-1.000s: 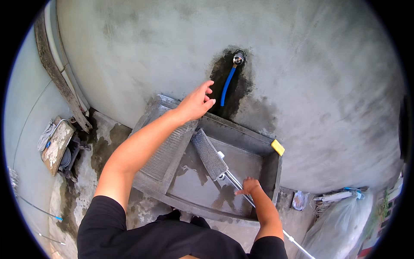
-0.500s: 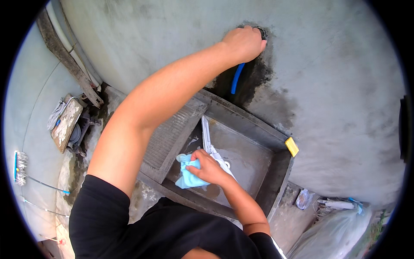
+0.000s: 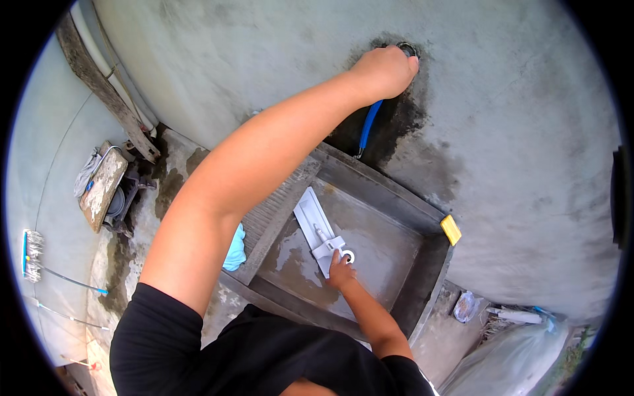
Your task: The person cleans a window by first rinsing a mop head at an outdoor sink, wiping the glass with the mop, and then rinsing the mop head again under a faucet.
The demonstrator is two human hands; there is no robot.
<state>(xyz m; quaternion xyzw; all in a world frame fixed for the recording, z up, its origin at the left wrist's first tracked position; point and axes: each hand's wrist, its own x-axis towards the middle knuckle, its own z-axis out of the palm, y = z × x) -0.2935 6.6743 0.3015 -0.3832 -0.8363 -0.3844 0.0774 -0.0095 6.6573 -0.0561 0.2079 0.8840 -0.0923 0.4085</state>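
My left hand (image 3: pixel 386 72) is closed around a dark tap (image 3: pixel 408 50) on the wall, and its fingers partly hide it. From below that hand a blue hose (image 3: pixel 370 125) hangs down, with a little water at its lower end. In the grey concrete sink (image 3: pixel 422 277) lies a long white plastic plate with a hinged joint, like a flat mop head (image 3: pixel 317 228). My right hand (image 3: pixel 341 270) grips its near end, beside a white ring. A crumpled light-blue cloth (image 3: pixel 236 251) rests on the ribbed washboard (image 3: pixel 274 208), partly behind my left arm.
A yellow sponge (image 3: pixel 451 230) sits on the sink's right rim. At the left stand a worn stool (image 3: pixel 105 188) and a mop (image 3: pixel 32 257). To the right are a small plastic tub (image 3: pixel 466 305) and a big clear plastic sack (image 3: pixel 508 356). Wet patches mark the floor.
The light-blue cloth has left my right hand and lies on the washboard. My right hand has moved down to the near end of the mop head, which lies flatter. My left hand stays at the tap.
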